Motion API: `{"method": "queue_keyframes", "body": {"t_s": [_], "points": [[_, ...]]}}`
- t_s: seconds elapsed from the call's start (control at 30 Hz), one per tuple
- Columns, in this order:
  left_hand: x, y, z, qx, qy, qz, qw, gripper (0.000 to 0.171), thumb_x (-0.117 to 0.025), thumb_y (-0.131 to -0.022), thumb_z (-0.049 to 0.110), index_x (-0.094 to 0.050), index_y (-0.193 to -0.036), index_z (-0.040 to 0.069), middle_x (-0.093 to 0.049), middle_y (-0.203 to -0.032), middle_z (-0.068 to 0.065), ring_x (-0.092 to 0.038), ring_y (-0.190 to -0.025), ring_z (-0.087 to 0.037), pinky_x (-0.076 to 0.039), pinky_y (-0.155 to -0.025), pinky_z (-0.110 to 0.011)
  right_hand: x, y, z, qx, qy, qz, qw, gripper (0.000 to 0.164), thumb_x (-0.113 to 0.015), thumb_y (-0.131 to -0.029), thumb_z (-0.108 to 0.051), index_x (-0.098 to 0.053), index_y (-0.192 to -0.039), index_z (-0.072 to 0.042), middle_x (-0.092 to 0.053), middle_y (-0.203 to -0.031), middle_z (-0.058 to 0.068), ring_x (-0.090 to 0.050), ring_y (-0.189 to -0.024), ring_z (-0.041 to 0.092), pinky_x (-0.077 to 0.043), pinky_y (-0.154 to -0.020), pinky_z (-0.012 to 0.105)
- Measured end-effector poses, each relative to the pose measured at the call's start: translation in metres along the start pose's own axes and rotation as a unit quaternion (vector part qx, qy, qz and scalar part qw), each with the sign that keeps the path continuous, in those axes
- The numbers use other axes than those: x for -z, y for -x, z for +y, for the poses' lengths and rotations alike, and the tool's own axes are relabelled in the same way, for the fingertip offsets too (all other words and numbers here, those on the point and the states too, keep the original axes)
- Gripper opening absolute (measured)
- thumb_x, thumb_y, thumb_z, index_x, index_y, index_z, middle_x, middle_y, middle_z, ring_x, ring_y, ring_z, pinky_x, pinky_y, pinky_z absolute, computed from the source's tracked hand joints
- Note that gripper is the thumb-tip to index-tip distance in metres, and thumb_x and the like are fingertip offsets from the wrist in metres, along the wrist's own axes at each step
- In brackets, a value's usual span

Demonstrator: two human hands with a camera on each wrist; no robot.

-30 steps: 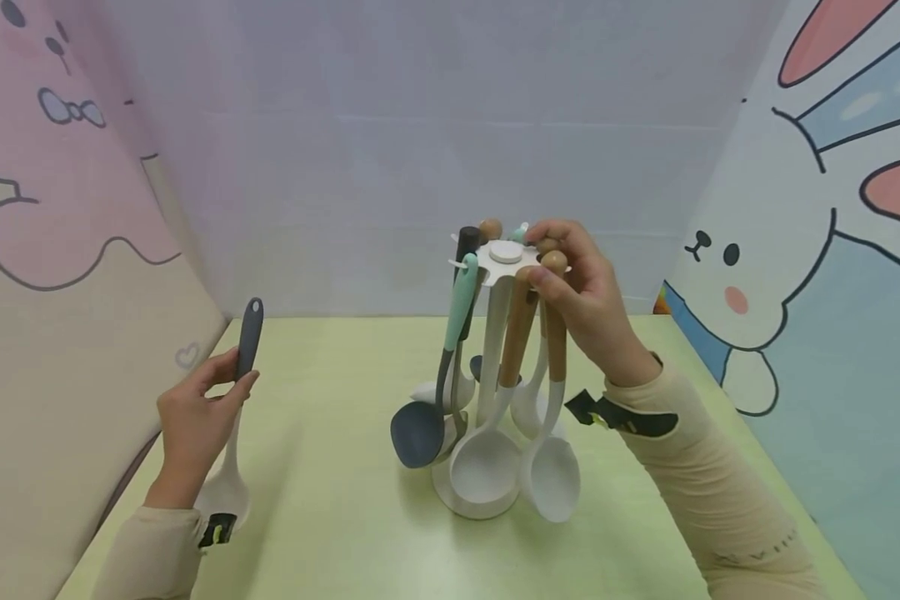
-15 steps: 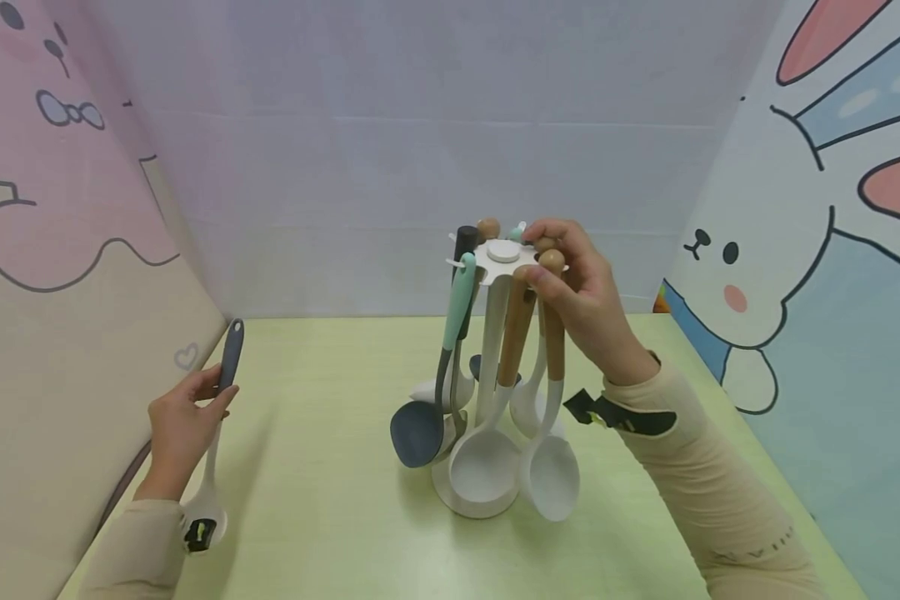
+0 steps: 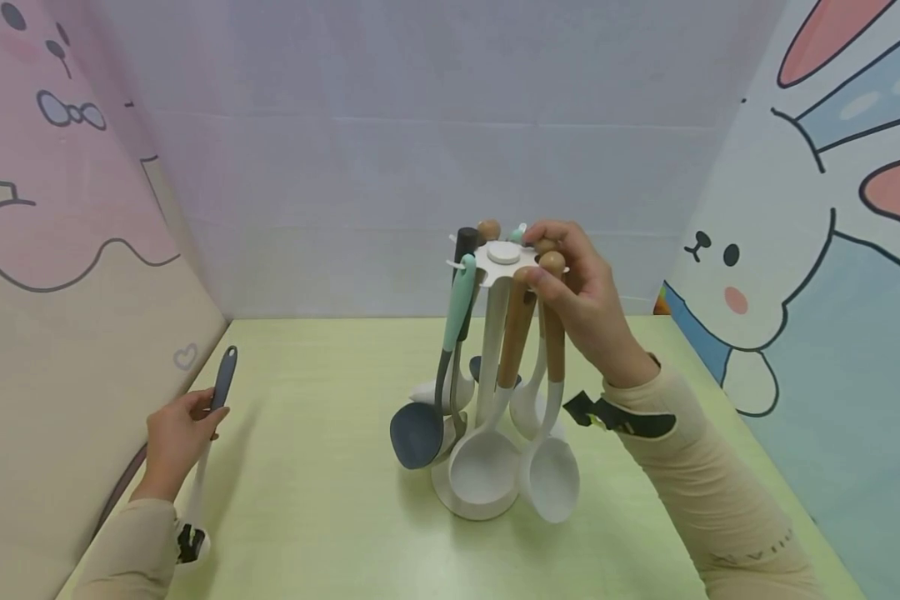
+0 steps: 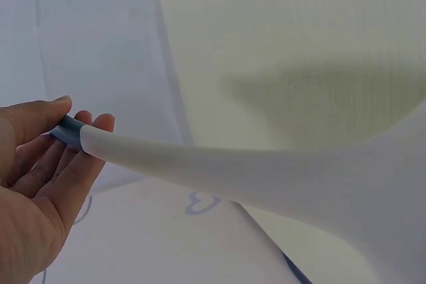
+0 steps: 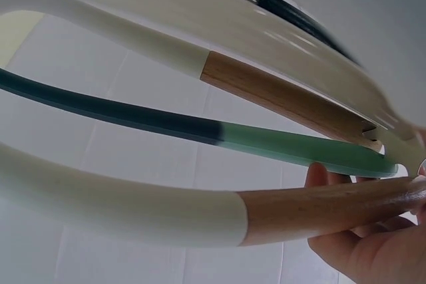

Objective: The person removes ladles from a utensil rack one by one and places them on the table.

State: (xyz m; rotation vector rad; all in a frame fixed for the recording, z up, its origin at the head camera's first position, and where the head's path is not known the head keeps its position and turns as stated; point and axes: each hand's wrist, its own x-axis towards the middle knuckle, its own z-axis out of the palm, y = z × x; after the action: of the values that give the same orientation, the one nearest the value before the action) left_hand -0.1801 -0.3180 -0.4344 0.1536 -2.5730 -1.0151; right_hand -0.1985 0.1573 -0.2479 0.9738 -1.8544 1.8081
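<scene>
On the left in the head view, my left hand point(image 3: 176, 442) pinches the grey-blue handle of a white spoon point(image 3: 225, 379). The spoon slants, handle end up; my sleeve partly hides its wide white head, which looms large in the left wrist view. My right hand point(image 3: 585, 300) grips the top of a white rotating utensil rack point(image 3: 504, 252), thumb and fingers around its rim beside the wooden handle tops. From the rack hang a white ladle point(image 3: 483, 467) and another white ladle point(image 3: 553, 479) with wooden handles, and a dark-blue-headed utensil point(image 3: 416, 435) with a mint handle.
More utensils hang at the back of the rack, partly hidden, one with a black handle point(image 3: 465, 243). The rack's round white base point(image 3: 476, 507) stands on the pale green table point(image 3: 330, 467). Cartoon-printed cloth walls enclose it left and right, with a plain backdrop point(image 3: 345, 167) behind.
My left hand has moved down and to the left with the spoon, which tilts more over the table's left side. The right hand and the rack have stayed in place.
</scene>
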Motion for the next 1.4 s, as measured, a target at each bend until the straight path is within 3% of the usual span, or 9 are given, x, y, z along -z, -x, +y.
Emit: {"method": "queue_keyframes", "body": {"t_s": [0.2, 0.4, 0.93, 1.4], "points": [[-0.002, 0.0, -0.012, 0.017, -0.011, -0.021, 0.9996, 0.037, -0.068, -0.09, -0.003, -0.056, -0.119, -0.023, -0.063, -0.103, -0.04, -0.062, -0.053, -0.01, -0.048, -0.049, -0.018, -0.001, 0.0, -0.001, 0.0, 0.002, 0.001, 1.0, 0.047, -0.062, -0.089, -0.026, -0.05, -0.12, 0.007, -0.052, -0.098, 0.003, -0.05, -0.087, 0.015, -0.044, -0.076, 0.026], [-0.005, 0.002, -0.029, 0.018, -0.028, -0.031, 0.999, 0.037, -0.067, -0.089, -0.004, -0.056, -0.119, -0.023, -0.064, -0.101, -0.039, -0.064, -0.054, -0.019, -0.047, -0.048, -0.02, 0.0, 0.0, 0.002, -0.001, -0.005, 0.003, 1.0, 0.046, -0.062, -0.089, -0.024, -0.049, -0.119, 0.008, -0.053, -0.098, 0.001, -0.05, -0.088, 0.014, -0.044, -0.077, 0.026], [-0.011, -0.001, -0.049, 0.025, -0.044, -0.048, 0.9975, 0.038, -0.068, -0.088, -0.004, -0.056, -0.117, -0.024, -0.064, -0.099, -0.039, -0.065, -0.054, -0.023, -0.05, -0.047, -0.025, -0.002, 0.0, 0.003, 0.006, -0.003, 0.001, 1.0, 0.053, -0.061, -0.09, -0.027, -0.044, -0.12, 0.013, -0.053, -0.103, 0.002, -0.051, -0.09, 0.014, -0.045, -0.079, 0.026], [-0.021, -0.007, -0.06, 0.04, -0.059, -0.057, 0.9958, 0.035, -0.067, -0.087, -0.004, -0.058, -0.114, -0.024, -0.065, -0.096, -0.037, -0.063, -0.05, -0.018, -0.05, -0.05, -0.027, -0.003, 0.001, 0.001, 0.012, -0.001, 0.005, 1.0, 0.058, -0.064, -0.091, -0.033, -0.045, -0.121, 0.013, -0.053, -0.104, 0.003, -0.05, -0.092, 0.015, -0.044, -0.081, 0.026]]}}
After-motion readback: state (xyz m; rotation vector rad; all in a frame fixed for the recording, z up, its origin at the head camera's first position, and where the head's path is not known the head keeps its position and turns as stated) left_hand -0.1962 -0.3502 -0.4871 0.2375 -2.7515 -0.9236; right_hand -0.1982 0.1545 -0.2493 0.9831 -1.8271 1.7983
